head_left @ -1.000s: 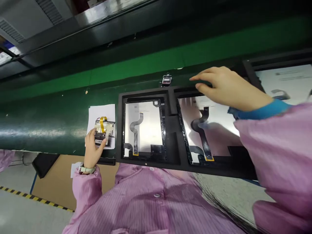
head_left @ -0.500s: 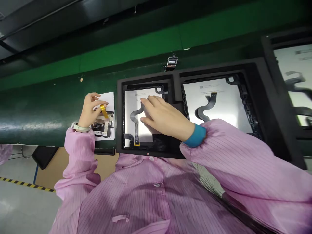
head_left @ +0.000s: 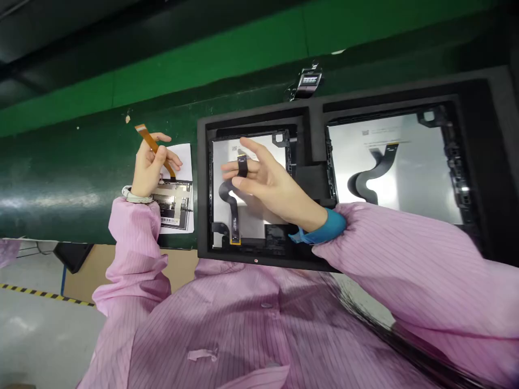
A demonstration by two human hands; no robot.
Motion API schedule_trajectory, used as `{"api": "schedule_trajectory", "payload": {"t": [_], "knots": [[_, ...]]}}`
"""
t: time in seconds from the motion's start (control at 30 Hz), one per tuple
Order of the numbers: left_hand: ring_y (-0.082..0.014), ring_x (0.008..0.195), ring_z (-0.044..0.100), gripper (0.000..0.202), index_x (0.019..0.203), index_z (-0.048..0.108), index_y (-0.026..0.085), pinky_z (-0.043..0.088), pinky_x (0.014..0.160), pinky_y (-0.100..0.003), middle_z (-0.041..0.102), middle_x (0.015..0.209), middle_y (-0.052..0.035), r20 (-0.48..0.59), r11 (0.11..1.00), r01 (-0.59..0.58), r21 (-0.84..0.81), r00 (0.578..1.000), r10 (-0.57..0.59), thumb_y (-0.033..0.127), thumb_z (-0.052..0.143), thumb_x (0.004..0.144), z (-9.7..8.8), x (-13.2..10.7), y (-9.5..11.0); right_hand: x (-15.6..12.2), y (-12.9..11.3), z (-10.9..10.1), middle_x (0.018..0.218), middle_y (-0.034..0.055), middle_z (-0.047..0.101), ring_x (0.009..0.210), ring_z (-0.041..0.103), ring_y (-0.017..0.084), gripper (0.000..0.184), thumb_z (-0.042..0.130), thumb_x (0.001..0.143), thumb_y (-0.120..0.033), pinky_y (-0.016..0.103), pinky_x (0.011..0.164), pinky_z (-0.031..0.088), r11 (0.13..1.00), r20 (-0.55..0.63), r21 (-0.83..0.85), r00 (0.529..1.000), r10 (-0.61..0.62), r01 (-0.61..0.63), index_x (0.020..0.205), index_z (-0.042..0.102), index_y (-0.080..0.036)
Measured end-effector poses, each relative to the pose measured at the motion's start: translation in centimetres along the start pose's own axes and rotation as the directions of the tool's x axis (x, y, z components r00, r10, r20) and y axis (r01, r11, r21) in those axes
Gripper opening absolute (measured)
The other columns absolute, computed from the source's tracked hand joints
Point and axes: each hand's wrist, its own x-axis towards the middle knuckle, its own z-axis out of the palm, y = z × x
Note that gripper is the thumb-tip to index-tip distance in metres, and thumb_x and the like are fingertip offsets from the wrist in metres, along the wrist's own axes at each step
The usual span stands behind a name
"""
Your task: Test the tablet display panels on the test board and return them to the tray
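Observation:
My left hand (head_left: pixel 149 166) is at the small display panel (head_left: pixel 175 202), which lies on a white paper sheet (head_left: pixel 182 155). An orange ribbon cable (head_left: pixel 154 147) runs up from the panel and passes between the thumb and fingers. My right hand (head_left: pixel 271 183) is over the left screen (head_left: pixel 251 216), seated in a black foam frame (head_left: pixel 204 205). Its thumb and fingers pinch the raised end of a black ribbon cable (head_left: pixel 242 165), index finger stretched out. The cable's lower end (head_left: pixel 235 232) lies flat on the screen.
To the right, a second screen (head_left: pixel 421 162) with its own black ribbon cable (head_left: pixel 375 175) sits in the foam. A small metal tally counter (head_left: pixel 308 82) stands behind the frames on the green work surface (head_left: pixel 52 167). A blue wrist band (head_left: pixel 330 227) circles my right wrist.
My right hand has turned and lifted the upper end of the black ribbon cable off the screen. In my left hand, the orange cable now points upward. The view has shifted slightly.

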Motion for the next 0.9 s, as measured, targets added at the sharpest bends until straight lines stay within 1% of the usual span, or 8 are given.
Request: {"api": "schedule_trajectory", "payload": {"t": [0.1, 0.17, 0.23, 0.37, 0.47, 0.6, 0.77, 0.9], "knots": [[-0.0128, 0.051, 0.063, 0.048, 0.092, 0.06, 0.023, 0.052, 0.051, -0.029, 0.067, 0.063, 0.0021, 0.038, 1.0, -0.016, -0.023, 0.999, 0.017, 0.069, 0.046, 0.099, -0.1, -0.4, -0.1, 0.1, -0.1, 0.2, 0.132, 0.0118, 0.066, 0.123, 0.063, 0.024, 0.057, 0.052, 0.097, -0.059, 0.045, 0.108, 0.053, 0.992, 0.02, 0.085, 0.996, 0.091, -0.092, 0.14, 0.054, -0.022], [-0.0137, 0.056, 0.066, 0.052, 0.084, 0.062, 0.022, 0.053, 0.054, -0.03, 0.069, 0.066, -0.0009, 0.068, 0.997, -0.038, -0.063, 0.997, 0.043, 0.065, 0.042, 0.102, 0.0, -0.5, 0.0, 0.1, -0.2, 0.3, 0.132, 0.0118, 0.067, 0.126, 0.062, 0.026, 0.06, 0.043, 0.099, -0.068, 0.045, 0.106, 0.054, 0.987, 0.039, 0.108, 0.993, 0.116, -0.119, 0.127, 0.065, -0.02], [-0.0159, 0.06, 0.069, 0.047, 0.09, 0.065, 0.022, 0.054, 0.056, -0.031, 0.072, 0.069, -0.0024, 0.087, 0.995, -0.036, -0.095, 0.995, 0.044, 0.061, 0.043, 0.104, 0.2, -0.7, 0.1, 0.1, -0.3, 0.2, 0.131, 0.0096, 0.068, 0.126, 0.062, 0.025, 0.061, 0.041, 0.099, -0.07, 0.044, 0.107, 0.052, 0.988, 0.064, 0.101, 0.992, 0.113, -0.119, 0.117, 0.07, -0.02], [-0.0175, 0.058, 0.07, 0.042, 0.113, 0.059, 0.026, 0.057, 0.069, -0.035, 0.07, 0.065, 0.0024, 0.09, 0.998, 0.042, -0.042, 0.995, -0.038, 0.064, 0.051, 0.099, 0.7, -1.2, 0.5, 0.1, -0.2, 0.2, 0.125, 0.007, 0.07, 0.122, 0.062, 0.024, 0.056, 0.042, 0.099, -0.069, 0.043, 0.113, 0.047, 0.997, 0.122, 0.04, 0.991, 0.056, -0.061, 0.097, 0.072, -0.021], [-0.0188, 0.067, 0.072, 0.045, 0.105, 0.061, 0.025, 0.058, 0.08, -0.038, 0.071, 0.072, 0.0008, 0.094, 0.998, 0.056, 0.031, 0.994, -0.059, 0.068, 0.053, 0.096, 1.0, -1.4, 1.0, 0.1, 0.2, 0.2, 0.129, 0.0052, 0.068, 0.126, 0.06, 0.023, 0.046, 0.044, 0.102, -0.06, 0.045, 0.116, 0.044, 1.0, 0.155, -0.005, 0.988, 0.018, -0.017, 0.105, 0.072, -0.024], [-0.0221, 0.092, 0.072, 0.052, 0.086, 0.069, 0.022, 0.055, 0.088, -0.039, 0.074, 0.091, -0.0067, 0.16, 0.995, -0.043, 0.085, 0.987, 0.03, 0.066, 0.046, 0.1, 1.2, -1.5, 1.6, 0.2, 0.5, 0.3, 0.139, 0.0025, 0.063, 0.136, 0.054, 0.023, 0.045, 0.043, 0.104, -0.057, 0.046, 0.12, 0.04, 0.999, 0.181, -0.035, 0.983, 0.033, -0.027, 0.123, 0.071, -0.029], [-0.0206, 0.082, 0.068, 0.049, 0.086, 0.075, 0.02, 0.053, 0.085, -0.038, 0.073, 0.084, -0.0071, 0.255, 0.991, -0.062, 0.122, 0.967, 0.029, 0.059, 0.05, 0.101, 1.4, -1.6, 2.1, 0.2, 0.2, 0.6, 0.138, 0.0038, 0.063, 0.134, 0.054, 0.024, 0.059, 0.032, 0.103, -0.067, 0.046, 0.116, 0.043, 0.998, 0.189, 0.015, 0.98, 0.06, -0.064, 0.108, 0.074, -0.026], [-0.0212, 0.076, 0.064, 0.039, 0.096, 0.077, 0.021, 0.048, 0.096, -0.044, 0.072, 0.073, -0.004, 0.252, 0.979, -0.065, 0.194, 0.968, 0.014, 0.057, 0.061, 0.095, 1.8, -1.6, 2.5, 0.3, -0.3, 0.5, 0.128, 0.0082, 0.065, 0.126, 0.057, 0.025, 0.053, 0.041, 0.101, -0.066, 0.046, 0.109, 0.046, 0.999, 0.22, -0.015, 0.975, 0.041, -0.039, 0.094, 0.07, -0.022]]}}
